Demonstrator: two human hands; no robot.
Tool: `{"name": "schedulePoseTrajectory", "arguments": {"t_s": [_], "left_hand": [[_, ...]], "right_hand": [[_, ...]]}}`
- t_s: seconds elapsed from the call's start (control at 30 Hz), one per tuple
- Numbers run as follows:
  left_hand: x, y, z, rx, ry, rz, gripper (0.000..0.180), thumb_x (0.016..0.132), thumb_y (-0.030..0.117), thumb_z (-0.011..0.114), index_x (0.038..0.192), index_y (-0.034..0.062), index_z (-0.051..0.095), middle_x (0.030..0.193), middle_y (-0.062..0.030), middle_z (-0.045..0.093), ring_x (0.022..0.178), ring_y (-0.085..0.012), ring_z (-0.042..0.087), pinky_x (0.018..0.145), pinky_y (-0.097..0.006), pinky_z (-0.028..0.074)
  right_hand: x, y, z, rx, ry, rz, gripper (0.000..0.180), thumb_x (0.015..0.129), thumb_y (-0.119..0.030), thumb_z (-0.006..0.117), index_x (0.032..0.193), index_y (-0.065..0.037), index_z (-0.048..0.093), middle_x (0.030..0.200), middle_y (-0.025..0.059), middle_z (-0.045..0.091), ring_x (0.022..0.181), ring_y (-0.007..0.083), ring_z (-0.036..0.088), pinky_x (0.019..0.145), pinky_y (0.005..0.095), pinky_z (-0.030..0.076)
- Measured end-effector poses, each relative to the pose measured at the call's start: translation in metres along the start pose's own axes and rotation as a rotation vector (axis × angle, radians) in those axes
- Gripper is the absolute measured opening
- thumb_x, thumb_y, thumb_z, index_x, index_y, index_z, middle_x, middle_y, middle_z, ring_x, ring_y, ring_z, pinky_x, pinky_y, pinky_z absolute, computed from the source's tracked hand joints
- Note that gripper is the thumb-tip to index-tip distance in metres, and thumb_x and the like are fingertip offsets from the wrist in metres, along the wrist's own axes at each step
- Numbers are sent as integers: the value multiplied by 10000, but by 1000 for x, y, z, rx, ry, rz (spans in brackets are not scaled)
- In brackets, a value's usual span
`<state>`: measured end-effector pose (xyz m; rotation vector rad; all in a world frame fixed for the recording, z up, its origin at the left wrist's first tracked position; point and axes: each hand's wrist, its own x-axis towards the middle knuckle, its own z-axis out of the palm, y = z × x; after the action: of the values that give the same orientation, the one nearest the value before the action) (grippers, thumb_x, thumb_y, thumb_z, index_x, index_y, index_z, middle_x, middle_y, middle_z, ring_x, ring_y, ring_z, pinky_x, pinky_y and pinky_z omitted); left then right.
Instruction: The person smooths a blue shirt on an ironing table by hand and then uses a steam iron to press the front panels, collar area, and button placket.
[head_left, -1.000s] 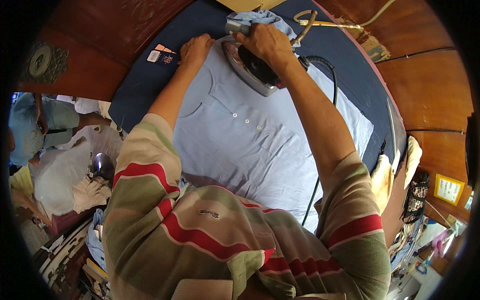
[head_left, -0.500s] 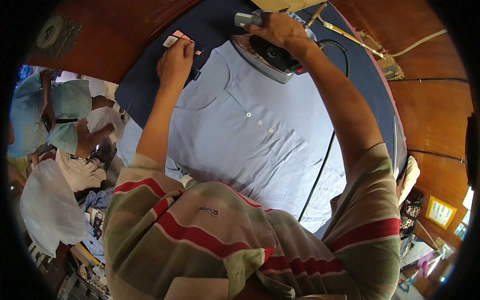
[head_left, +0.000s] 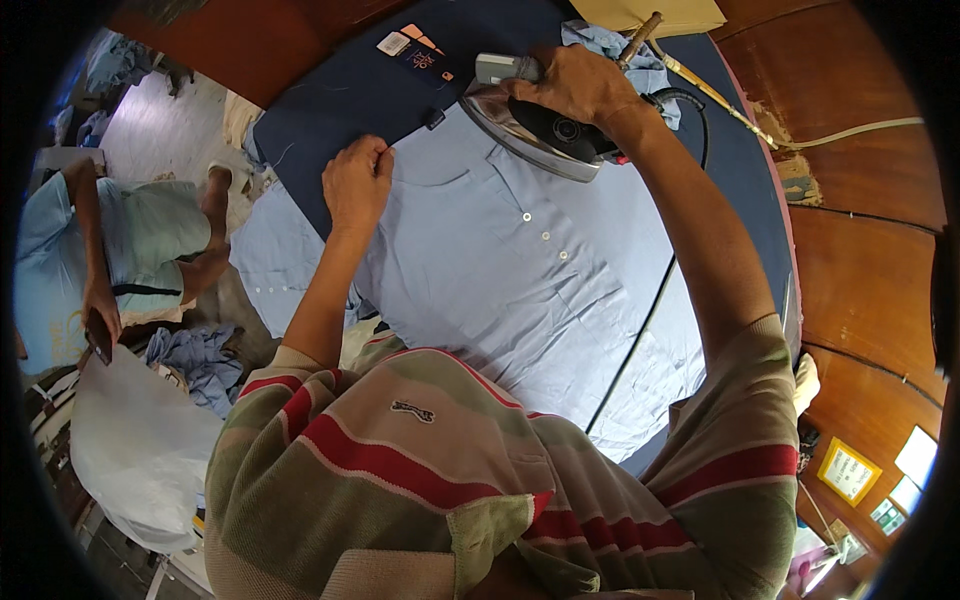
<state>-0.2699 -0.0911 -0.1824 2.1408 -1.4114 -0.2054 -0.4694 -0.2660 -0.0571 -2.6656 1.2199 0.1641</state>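
A light blue shirt [head_left: 470,250] with several white buttons down its short front opening lies spread on a dark blue ironing surface [head_left: 310,130]. My right hand [head_left: 585,88] is wrapped round the handle of a black-and-silver iron [head_left: 550,140], whose soleplate sits over the shirt's upper right part, beside the neckline. At the shirt's upper left edge, my left hand [head_left: 357,185] is closed, its curled fingers on the cloth; the fingertips are partly hidden. A dark hang tag with an orange-and-white end [head_left: 418,52] lies flat beyond the collar, near a small black neck label [head_left: 434,119].
The iron's black cord [head_left: 640,340] crosses the shirt. A crumpled blue cloth [head_left: 605,42] and yellow board [head_left: 650,12] lie at the far edge, near a stick [head_left: 715,90]. At left stand a person in light blue [head_left: 150,225], blue garments [head_left: 275,255] and a white plastic bag [head_left: 140,440].
My left hand has let go of the hang tag and drawn nearer to me, onto the shirt's edge. The iron has shifted slightly right and nearer. The person at left has moved.
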Motion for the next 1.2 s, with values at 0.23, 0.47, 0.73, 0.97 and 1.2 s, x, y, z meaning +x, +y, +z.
{"name": "schedulePoseTrajectory", "arguments": {"t_s": [0.23,0.47,0.73,0.97,1.2], "left_hand": [[-2,-5,10,26,184,121,113,782,187,631,789,79,599,732,-49,615,710,-242,577,677,-371,426],[-2,-5,12,5,156,81,99,770,180,626,795,87,603,757,-32,627,744,-224,584,704,-362,417],[-2,-5,14,55,157,96,105,765,205,631,787,105,606,770,-17,632,761,-227,586,721,-368,419],[-2,29,15,-52,293,250,298,788,221,622,1053,88,586,1059,-61,615,951,-262,576,805,-378,426],[-8,98,79,301,-168,698,459,947,323,387,1383,186,353,1434,-35,347,1337,-222,284,1024,-448,258]], "right_hand": [[1,6,1,38,-38,12,584,786,-594,524,1010,-73,660,878,180,667,829,328,655,764,393,512],[-52,47,-1,18,-19,53,585,755,-562,574,1020,-43,615,786,224,637,780,364,635,711,395,502],[-76,46,13,-8,-20,-314,591,751,-584,585,981,-41,624,744,176,657,641,302,652,637,388,529],[-74,37,13,-25,-53,-251,604,760,-614,553,1020,-74,632,709,149,656,634,279,653,639,369,540],[-148,68,22,-14,-128,-197,594,736,-644,548,1002,-124,654,746,124,672,692,279,661,669,371,540]]}}
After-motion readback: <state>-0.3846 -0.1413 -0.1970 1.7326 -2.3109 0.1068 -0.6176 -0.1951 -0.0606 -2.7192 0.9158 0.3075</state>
